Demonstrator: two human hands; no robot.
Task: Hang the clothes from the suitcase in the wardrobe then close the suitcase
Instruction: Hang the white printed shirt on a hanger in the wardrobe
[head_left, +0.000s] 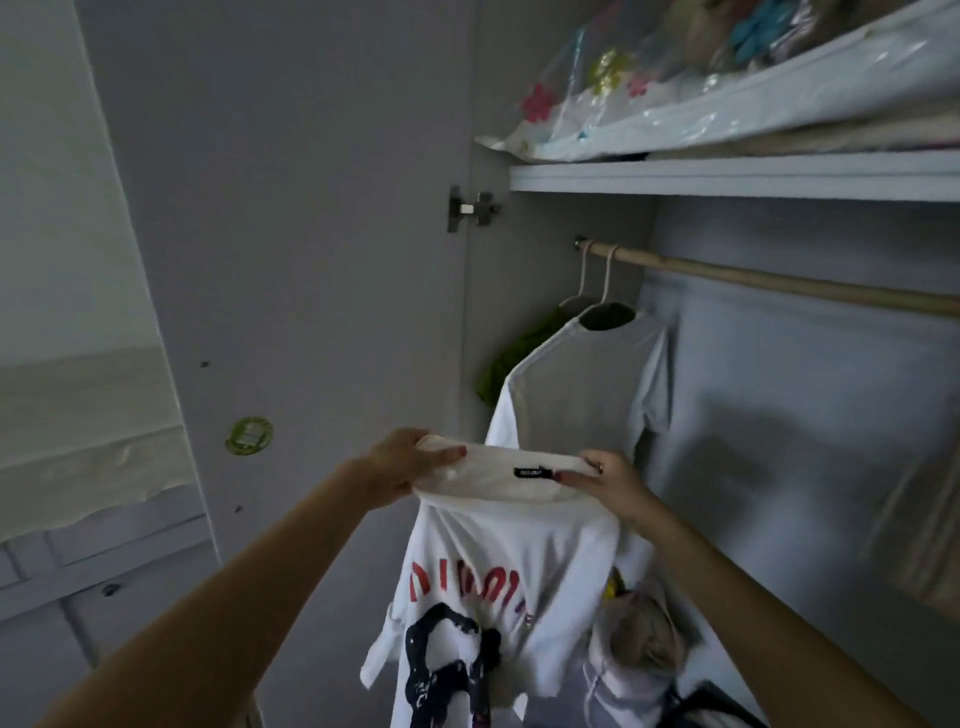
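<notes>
Head view faces into the wardrobe (571, 218), seemingly at arm's reach

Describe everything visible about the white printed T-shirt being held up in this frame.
The white T-shirt looks like soft cotton, with red lettering over a dark navy graphic. A small black label sits inside its stretched neckline. It hangs limp before the open wardrobe, below the rail, lower hem out of frame. The left hand and right hand grip the collar's two ends; no hanger shows in it.
</notes>
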